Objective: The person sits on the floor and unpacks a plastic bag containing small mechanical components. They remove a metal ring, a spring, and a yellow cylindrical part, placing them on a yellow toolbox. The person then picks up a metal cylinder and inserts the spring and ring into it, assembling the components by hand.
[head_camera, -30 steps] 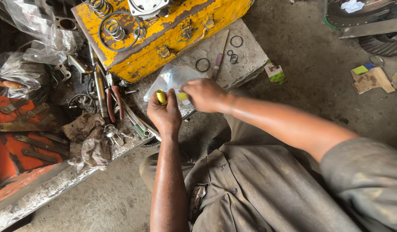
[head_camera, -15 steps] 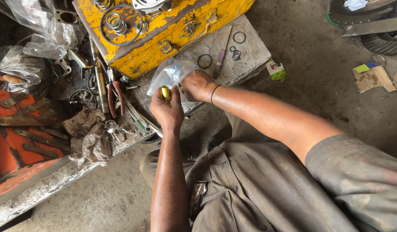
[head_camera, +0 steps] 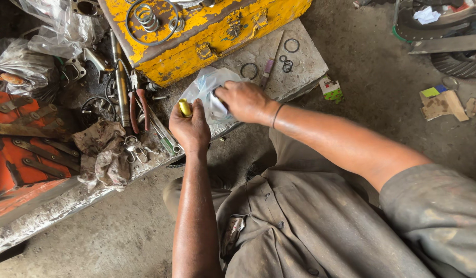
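Nearest, the person's grey-brown work clothes (head_camera: 300,231), stained and dusty, fill the lower part of the view, with both bare forearms reaching forward from them.

Left hand (head_camera: 189,128): closed around a small yellow cylindrical part (head_camera: 184,107), held upright between thumb and fingers, its top end standing clear above the fist. The part sits just left of the bag.

Right hand (head_camera: 243,100): fingers curled and pinching a clear plastic bag (head_camera: 207,87); a thin dark band circles the wrist. The bag lies over the near edge of a grey concrete slab (head_camera: 305,67), between the two hands.

Left of the hands: a dirty rag (head_camera: 101,152), a ring of small metal pieces (head_camera: 132,146), red-handled pliers (head_camera: 137,105) and long steel tools, all lying on a grimy ledge. Further left, an orange metal panel (head_camera: 22,149) with rusty straps.

On the slab beyond the bag: black rubber rings (head_camera: 248,69), some single and some clustered, and a slim purple-handled tool (head_camera: 267,69).

Right of the slab, on the ground: a small green and white carton (head_camera: 331,88); well apart, scraps of cardboard (head_camera: 444,105).

Farthest: a battered yellow metal toolbox (head_camera: 207,31) bearing a coil spring (head_camera: 145,15) inside a wire hoop; crumpled plastic bags (head_camera: 53,33) at the upper left.
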